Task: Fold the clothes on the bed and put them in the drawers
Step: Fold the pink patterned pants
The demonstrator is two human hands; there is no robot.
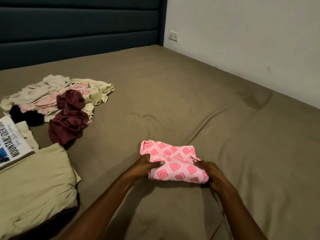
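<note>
Both hands pinch the folded pink patterned garment near the bed's front edge: left hand at its left end, right hand at its right. Best to press the fold flat, keeping edges aligned, before lifting it whole.

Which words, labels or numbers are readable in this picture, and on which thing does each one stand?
"MOUNTAINS ADVENTURE": large dark capitals on the folded white T-shirt at the left edge; the second word is partly cut off, so its reading is uncertain.
Cursive line beneath it on the same shirt: too small and blurred to read.
Pink lettering on the pale garment in the unfolded pile: blurred, unreadable.
Wall socket: no readable marking.
</note>
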